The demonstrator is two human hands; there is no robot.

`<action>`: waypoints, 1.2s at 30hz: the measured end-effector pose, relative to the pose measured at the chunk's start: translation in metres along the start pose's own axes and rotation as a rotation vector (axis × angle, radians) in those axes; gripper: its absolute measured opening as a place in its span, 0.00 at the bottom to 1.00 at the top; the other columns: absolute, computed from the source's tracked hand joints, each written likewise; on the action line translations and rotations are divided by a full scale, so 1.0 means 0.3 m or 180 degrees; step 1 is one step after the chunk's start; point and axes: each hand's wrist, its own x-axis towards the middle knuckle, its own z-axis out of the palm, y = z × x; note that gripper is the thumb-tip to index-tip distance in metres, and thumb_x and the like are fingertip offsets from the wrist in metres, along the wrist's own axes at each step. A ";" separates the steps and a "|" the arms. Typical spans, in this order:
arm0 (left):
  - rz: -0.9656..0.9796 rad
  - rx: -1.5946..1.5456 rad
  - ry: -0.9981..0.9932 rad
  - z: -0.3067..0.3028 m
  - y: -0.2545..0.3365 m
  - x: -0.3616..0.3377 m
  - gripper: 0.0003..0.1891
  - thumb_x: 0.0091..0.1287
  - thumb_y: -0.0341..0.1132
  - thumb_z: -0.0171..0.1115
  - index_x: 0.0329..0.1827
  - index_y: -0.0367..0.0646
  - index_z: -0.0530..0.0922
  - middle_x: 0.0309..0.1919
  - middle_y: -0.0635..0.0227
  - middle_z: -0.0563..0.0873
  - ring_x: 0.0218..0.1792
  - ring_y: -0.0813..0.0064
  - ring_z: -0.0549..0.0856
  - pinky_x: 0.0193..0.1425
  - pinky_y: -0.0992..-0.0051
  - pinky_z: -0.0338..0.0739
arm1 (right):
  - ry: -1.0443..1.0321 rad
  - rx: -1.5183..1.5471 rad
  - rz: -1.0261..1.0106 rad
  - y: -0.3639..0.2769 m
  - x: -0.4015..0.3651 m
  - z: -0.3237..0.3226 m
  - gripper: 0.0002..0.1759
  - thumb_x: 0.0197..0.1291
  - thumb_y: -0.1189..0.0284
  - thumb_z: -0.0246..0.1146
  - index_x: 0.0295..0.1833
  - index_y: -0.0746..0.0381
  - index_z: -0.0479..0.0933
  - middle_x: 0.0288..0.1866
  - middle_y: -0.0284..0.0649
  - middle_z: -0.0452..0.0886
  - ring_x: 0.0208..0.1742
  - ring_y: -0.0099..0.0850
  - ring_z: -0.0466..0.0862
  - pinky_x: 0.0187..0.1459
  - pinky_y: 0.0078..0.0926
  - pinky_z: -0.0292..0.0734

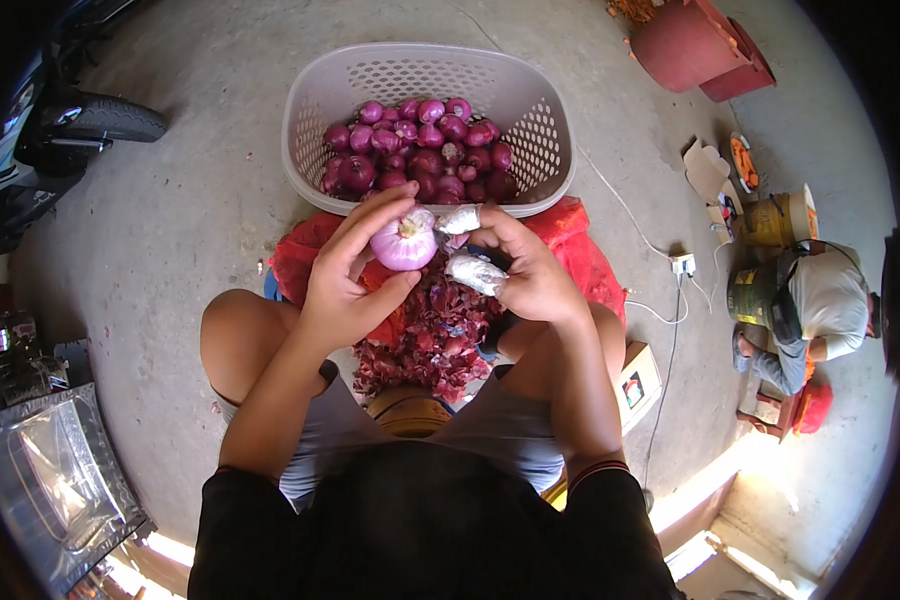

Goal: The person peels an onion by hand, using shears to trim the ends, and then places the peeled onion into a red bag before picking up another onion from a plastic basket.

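Purple-skinned, a red onion [404, 242] sits above peelings [425, 345], cupped by the left hand [338, 283], fingers curved round it, probably for steadiness. Beside it, the right hand [543, 280] holds its silver-wrapped thumb and forefinger slightly apart; whether they pinch anything is unclear. The perforated onion basket [538, 132] stands ahead, seemingly for easy reach.

Shirt [440, 530]: we are wearing a plain black top.
Sleeves [610, 505]: ours are running short, black, ending above the forearms.
Cuffs [600, 469]: they are showing a thin reddish stripe along the edge.
Shorts [335, 430]: we are wearing grey ones, leaving our knees bare.
Right hand [530, 275]: its thumb and forefinger are wearing shiny, crinkled silvery wrapping [476, 272].
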 end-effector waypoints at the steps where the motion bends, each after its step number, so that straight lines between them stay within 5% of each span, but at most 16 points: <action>1: 0.0023 0.0013 -0.0001 -0.002 0.000 0.001 0.31 0.54 0.16 0.61 0.64 0.34 0.67 0.66 0.57 0.66 0.68 0.67 0.66 0.69 0.69 0.63 | 0.0031 0.0014 0.0005 -0.003 -0.001 0.003 0.31 0.48 0.86 0.60 0.61 0.64 0.65 0.40 0.38 0.79 0.43 0.24 0.78 0.47 0.22 0.70; 8: 0.0028 0.0025 -0.0006 0.001 0.007 0.003 0.31 0.54 0.16 0.60 0.64 0.35 0.67 0.66 0.58 0.66 0.68 0.67 0.66 0.69 0.70 0.63 | 0.0317 0.0270 -0.0054 -0.052 0.008 0.017 0.29 0.51 0.85 0.61 0.60 0.63 0.67 0.37 0.37 0.78 0.40 0.23 0.76 0.43 0.21 0.70; 14: 0.0030 0.0199 0.0099 -0.003 0.004 0.003 0.31 0.51 0.16 0.60 0.63 0.36 0.69 0.65 0.57 0.68 0.67 0.67 0.68 0.69 0.69 0.62 | -0.0059 -0.0172 0.0334 -0.034 -0.007 -0.001 0.31 0.49 0.83 0.63 0.62 0.62 0.66 0.37 0.38 0.79 0.40 0.24 0.77 0.44 0.23 0.71; 26: 0.0150 0.0809 -0.0168 -0.017 0.020 0.010 0.31 0.52 0.16 0.61 0.63 0.34 0.68 0.65 0.56 0.68 0.67 0.64 0.67 0.70 0.66 0.60 | 0.0130 -0.0131 -0.0085 0.029 0.002 0.018 0.28 0.50 0.83 0.62 0.60 0.63 0.67 0.43 0.41 0.80 0.45 0.28 0.80 0.49 0.26 0.72; 36: 0.0256 -0.0044 0.0172 0.003 -0.010 0.001 0.30 0.51 0.14 0.60 0.61 0.36 0.69 0.64 0.58 0.66 0.66 0.67 0.67 0.68 0.69 0.63 | 0.0712 0.0410 -0.0159 0.021 0.017 0.040 0.24 0.56 0.85 0.60 0.59 0.64 0.66 0.38 0.35 0.78 0.41 0.21 0.75 0.44 0.19 0.70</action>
